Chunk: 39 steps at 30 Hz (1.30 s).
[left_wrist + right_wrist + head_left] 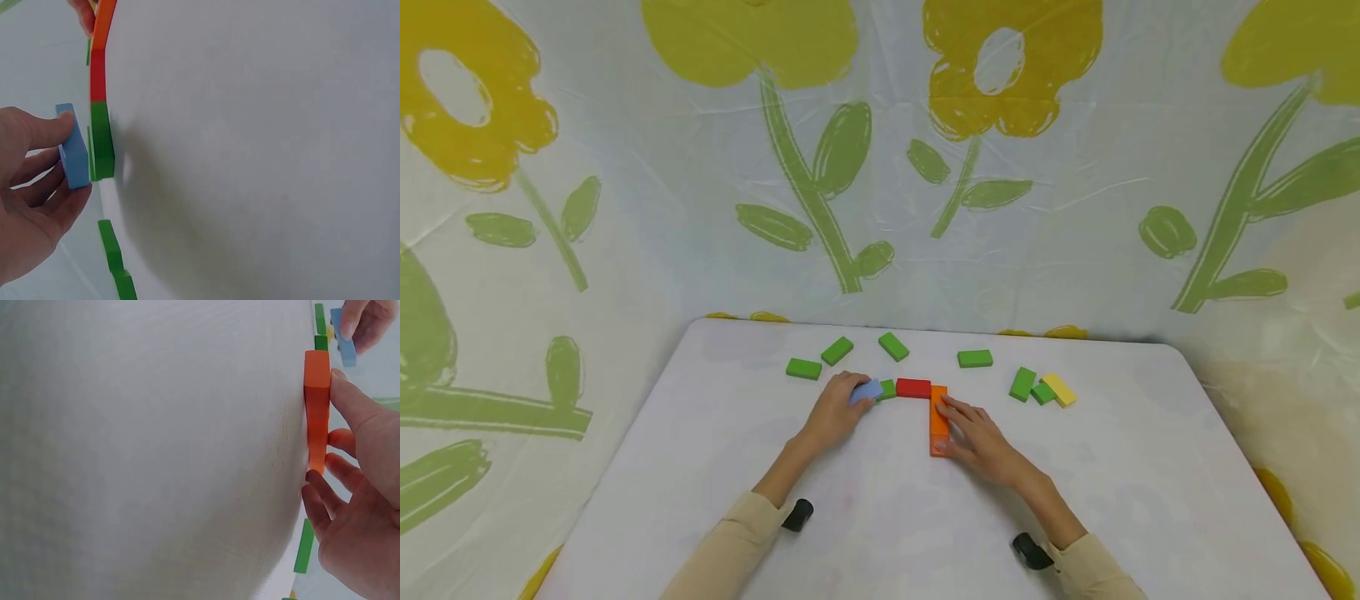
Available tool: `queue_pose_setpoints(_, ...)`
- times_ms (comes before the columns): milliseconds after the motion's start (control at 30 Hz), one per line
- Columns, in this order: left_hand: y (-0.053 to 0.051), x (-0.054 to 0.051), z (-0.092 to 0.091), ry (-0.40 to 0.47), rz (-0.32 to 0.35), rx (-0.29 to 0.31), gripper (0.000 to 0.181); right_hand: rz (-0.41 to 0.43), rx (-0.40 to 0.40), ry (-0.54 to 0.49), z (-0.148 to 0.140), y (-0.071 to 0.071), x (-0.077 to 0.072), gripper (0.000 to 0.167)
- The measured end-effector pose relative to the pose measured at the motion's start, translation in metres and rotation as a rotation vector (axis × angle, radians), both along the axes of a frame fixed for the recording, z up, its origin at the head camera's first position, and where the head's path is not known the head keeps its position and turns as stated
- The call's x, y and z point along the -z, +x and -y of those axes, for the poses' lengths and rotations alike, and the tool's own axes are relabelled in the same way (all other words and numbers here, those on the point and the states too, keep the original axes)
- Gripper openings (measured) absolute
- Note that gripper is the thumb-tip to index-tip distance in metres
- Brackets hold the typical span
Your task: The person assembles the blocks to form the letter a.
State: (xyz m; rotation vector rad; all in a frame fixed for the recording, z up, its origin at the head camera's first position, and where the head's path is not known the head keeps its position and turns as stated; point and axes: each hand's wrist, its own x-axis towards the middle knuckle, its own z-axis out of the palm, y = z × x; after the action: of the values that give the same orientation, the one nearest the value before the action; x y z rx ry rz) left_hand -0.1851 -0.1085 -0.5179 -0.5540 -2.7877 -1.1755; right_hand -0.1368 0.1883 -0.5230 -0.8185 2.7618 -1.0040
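Note:
A blue block (866,392) is pinched between the thumb and fingers of my left hand (835,414), held just above the table in the left wrist view, beside a green block (102,141). That green block meets the left end of a red block (913,388). From the red block's right end an orange piece (938,412) runs toward me; it looks like two blocks end to end. My right hand (988,446) touches its right side, thumb near the close end and relaxed fingers along it, as the orange blocks (317,394) in the right wrist view show.
Behind the row lie loose green blocks (804,368), one of them (975,358) at the back. To the right, a green block (1022,384), a smaller-looking green one (1042,393) and a yellow block (1058,389) lie close together. A flowered cloth (925,275) hangs behind the table.

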Motion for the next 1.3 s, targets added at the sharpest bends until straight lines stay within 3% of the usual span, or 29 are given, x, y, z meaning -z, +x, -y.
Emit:
queue_pose_setpoints(267, 0.026, -0.003, -0.018, -0.023, 0.023, 0.039, 0.037, 0.024, 0.004, 0.014, -0.002, -0.003, -0.002, 0.067)
queue_pose_setpoints(467, 0.046, -0.005, -0.035, -0.085, 0.090, 0.088, 0.040, 0.010, 0.007, 0.008, -0.001, -0.003, -0.004, 0.066)
queue_pose_setpoints(833, 0.082, -0.001, -0.056, -0.176, 0.081, 0.183, 0.037, 0.003, 0.004, -0.005, 0.001, -0.001, -0.001, 0.065)
queue_pose_setpoints(1033, 0.090, -0.002, -0.067, -0.217, 0.122, 0.172, 0.037, 0.004, 0.006, -0.009, 0.002, 0.000, -0.002, 0.065)
queue_pose_setpoints(1300, 0.096, -0.003, -0.077, -0.198, 0.134, 0.109, 0.038, -0.040, 0.000, -0.014, 0.001, 0.000, -0.001, 0.064)
